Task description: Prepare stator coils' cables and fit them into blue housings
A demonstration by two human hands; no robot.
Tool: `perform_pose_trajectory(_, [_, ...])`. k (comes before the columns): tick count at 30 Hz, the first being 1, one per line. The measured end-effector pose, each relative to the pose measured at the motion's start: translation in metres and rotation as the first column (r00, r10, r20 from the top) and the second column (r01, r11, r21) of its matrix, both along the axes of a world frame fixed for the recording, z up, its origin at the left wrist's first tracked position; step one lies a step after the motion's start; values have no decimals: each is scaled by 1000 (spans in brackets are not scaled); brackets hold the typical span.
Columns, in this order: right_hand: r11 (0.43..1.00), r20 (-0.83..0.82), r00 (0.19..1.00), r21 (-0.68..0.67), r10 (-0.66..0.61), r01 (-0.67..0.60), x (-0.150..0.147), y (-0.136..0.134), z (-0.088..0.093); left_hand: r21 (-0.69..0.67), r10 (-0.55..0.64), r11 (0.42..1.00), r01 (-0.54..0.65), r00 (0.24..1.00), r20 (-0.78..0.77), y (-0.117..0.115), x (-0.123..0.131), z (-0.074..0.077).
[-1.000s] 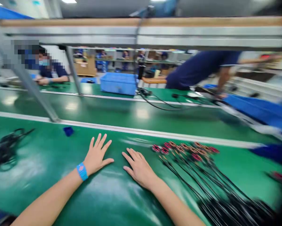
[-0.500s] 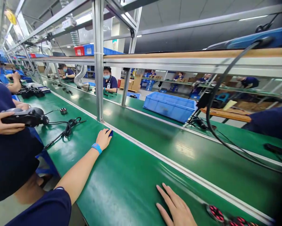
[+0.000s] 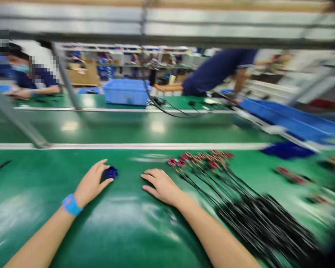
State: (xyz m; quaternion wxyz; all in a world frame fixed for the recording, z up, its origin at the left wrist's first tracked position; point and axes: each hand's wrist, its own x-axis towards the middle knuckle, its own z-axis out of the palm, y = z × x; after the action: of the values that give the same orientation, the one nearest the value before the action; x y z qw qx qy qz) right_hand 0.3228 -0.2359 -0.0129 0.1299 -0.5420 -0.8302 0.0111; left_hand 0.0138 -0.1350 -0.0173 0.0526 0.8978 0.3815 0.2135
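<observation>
My left hand [image 3: 91, 182], with a blue band at the wrist, rests at the green bench top. Its thumb and fingers curve around a small dark-blue round part [image 3: 111, 172], which lies at the fingertips with its right side uncovered. To the right, my right hand [image 3: 161, 186] hovers low over the bench or touches it; I cannot tell which. Its fingers are stretched toward the blue part and apart from the thumb, with nothing between them. Beyond it lie several red-and-black round parts [image 3: 181, 162] joined to black cables [image 3: 256, 219], bundled at the lower right.
A white rail [image 3: 156, 146] crosses behind my hands, with a metal post [image 3: 22, 115] at left. Farther back stands a blue crate [image 3: 125, 92]. A blue tray [image 3: 293, 115] sits at right, near a leaning person's dark sleeve [image 3: 217, 70]. Another person [image 3: 33, 78] sits at far left.
The view has swung to the right, bringing the cable bundle into sight. My left hand has moved right along the bench, away from the post, with the blue part. My hands are closer together.
</observation>
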Motion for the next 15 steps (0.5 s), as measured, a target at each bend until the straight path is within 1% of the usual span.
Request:
perform_pose_trajectory(1, [999,4,999,-28,-42,42,2,2,4,-32,-55,998,55,999,2,1,1,-4])
perform_pose_trajectory(2, [995,25,996,-48,-84,85,7,4,7,-63,-85,994,84,996,-5,3,2,-8])
perform_pose_trajectory(4, [972,65,972,-41,-227,230,20,8,8,-118,-148,982,145,989,-22,6,3,-14])
perform_pose_trajectory(5, [950,82,948,-17,-309,311,27,9,9,-128,-174,977,170,985,-22,6,3,-16])
perform_pose_trajectory(7, [881,93,876,53,-473,470,42,9,11,-125,-210,971,206,978,-17,3,4,-17])
perform_pose_trajectory(9, [808,86,804,112,-588,579,55,7,15,-110,-222,969,220,975,-13,0,5,-15])
perform_pose_trajectory(10, [784,82,781,126,-619,608,60,7,16,-104,-222,970,220,975,-10,-1,6,-13])
perform_pose_trajectory(12, [767,76,765,132,-639,628,65,7,18,-105,-222,970,220,975,-8,-1,7,-10])
perform_pose_trajectory(15, [794,56,793,105,-606,599,57,9,15,-114,-222,969,220,975,-7,2,4,-12])
